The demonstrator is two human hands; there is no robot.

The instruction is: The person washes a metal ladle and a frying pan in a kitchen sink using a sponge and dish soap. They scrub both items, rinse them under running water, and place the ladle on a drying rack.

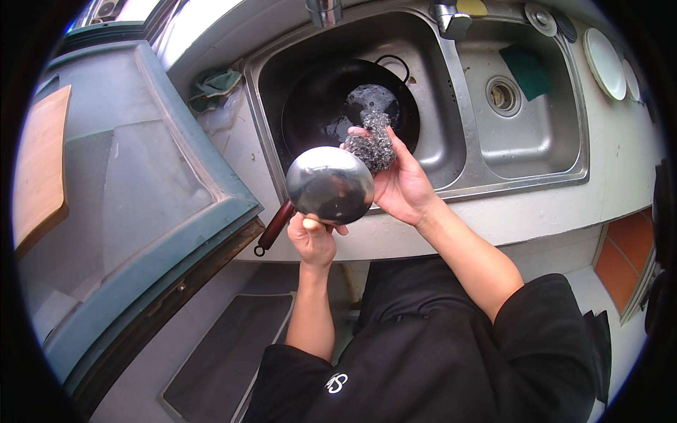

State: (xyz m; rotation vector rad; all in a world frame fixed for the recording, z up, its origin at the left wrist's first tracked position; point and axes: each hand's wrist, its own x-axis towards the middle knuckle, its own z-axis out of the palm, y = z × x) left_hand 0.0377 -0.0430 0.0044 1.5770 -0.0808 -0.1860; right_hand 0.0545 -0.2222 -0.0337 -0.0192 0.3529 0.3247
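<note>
My left hand (316, 238) grips the near edge of a shiny rounded metal bowl (330, 185), its smooth convex side facing me. In my right hand (404, 185) is a steel wool scourer (373, 143), held close beside the bowl's right edge. Below and beyond them, a black wok (312, 111) with a loop handle sits in the left sink basin (439, 127). Some foamy water (373, 98) lies inside the wok. A dark red-brown handle (276, 227) with a hanging ring extends over the counter edge; the bowl hides where it joins.
Above the sink is a metal faucet (323, 11). The right basin (529, 153) holds a green scouring pad (526, 71) beside the drain. White plates (604, 63) stand at the right. At left, an open framed window (174, 169) reaches near the counter; a cloth (216, 84) lies behind it.
</note>
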